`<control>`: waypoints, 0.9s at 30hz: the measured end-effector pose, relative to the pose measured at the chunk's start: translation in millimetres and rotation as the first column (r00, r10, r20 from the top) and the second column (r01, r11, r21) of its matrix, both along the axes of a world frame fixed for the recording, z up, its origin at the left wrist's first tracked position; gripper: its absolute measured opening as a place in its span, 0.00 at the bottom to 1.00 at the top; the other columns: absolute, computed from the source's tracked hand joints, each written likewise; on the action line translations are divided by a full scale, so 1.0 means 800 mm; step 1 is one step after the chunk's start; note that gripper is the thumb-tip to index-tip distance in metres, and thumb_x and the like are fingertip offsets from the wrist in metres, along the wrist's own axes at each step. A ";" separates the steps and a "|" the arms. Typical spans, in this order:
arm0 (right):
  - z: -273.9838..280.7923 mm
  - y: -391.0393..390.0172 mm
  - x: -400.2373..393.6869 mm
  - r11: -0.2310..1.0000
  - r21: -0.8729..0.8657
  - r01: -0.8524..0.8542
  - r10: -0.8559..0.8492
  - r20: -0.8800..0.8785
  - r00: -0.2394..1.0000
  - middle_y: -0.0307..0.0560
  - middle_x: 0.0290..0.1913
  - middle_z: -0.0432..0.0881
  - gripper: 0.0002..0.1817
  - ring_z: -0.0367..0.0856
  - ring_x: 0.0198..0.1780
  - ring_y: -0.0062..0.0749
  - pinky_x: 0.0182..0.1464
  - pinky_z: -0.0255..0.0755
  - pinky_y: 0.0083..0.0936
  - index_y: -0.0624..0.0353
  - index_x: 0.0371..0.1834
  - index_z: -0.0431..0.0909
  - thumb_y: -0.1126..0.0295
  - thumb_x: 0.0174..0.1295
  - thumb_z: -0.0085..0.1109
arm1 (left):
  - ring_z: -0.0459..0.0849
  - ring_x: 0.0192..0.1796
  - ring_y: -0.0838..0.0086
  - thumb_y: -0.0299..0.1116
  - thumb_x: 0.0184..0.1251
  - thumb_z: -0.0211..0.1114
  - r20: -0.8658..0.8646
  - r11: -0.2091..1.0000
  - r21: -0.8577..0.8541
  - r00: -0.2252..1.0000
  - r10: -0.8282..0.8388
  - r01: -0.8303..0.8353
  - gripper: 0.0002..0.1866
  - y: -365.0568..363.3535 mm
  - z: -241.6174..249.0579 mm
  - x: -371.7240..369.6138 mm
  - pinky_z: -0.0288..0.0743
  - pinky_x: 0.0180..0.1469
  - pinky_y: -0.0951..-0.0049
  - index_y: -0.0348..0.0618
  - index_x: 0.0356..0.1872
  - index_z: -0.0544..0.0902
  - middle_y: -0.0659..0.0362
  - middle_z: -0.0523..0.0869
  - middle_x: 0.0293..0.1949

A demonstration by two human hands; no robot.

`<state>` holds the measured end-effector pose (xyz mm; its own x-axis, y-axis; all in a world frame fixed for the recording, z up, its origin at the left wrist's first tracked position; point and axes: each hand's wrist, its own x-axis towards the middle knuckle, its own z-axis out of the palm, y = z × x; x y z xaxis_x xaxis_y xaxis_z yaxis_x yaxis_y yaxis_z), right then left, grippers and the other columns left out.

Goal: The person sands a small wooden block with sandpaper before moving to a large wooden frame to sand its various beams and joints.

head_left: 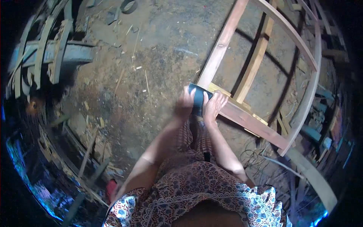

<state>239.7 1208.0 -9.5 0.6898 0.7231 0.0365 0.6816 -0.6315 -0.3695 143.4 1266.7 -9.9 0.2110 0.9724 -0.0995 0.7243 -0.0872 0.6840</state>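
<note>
A dark blue-green sheet of sandpaper [198,100] curves over the near left corner of a wooden frame [254,122]. My left hand [184,100] grips the sheet's left edge, its fingers partly hidden and a little blurred. On the other edge, my right hand [214,105] presses with the thumb on the sheet and the fingers over the frame's near rail. The frame has pale and reddish bars, and one long bar [219,49] runs away from the corner under my hands. What lies beneath the sheet is hidden.
Wood scraps and shavings lie on the dirt floor [151,49]. Slatted wooden pieces [56,53] stand at the far left. A curved board [312,178] and tangled wire [253,157] are at the near right. A dark ring [128,6] lies at the back.
</note>
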 end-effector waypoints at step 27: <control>0.002 0.087 0.055 0.961 0.111 0.254 -0.245 -0.089 0.966 0.54 0.28 0.79 0.14 0.78 0.35 0.46 0.41 0.58 0.38 0.58 0.41 0.68 0.61 0.59 0.54 | 0.79 0.35 0.42 0.48 0.66 0.49 -0.155 0.961 -0.095 0.949 -0.273 0.261 0.21 0.096 0.016 0.080 0.71 0.35 0.46 0.38 0.43 0.67 0.36 0.80 0.28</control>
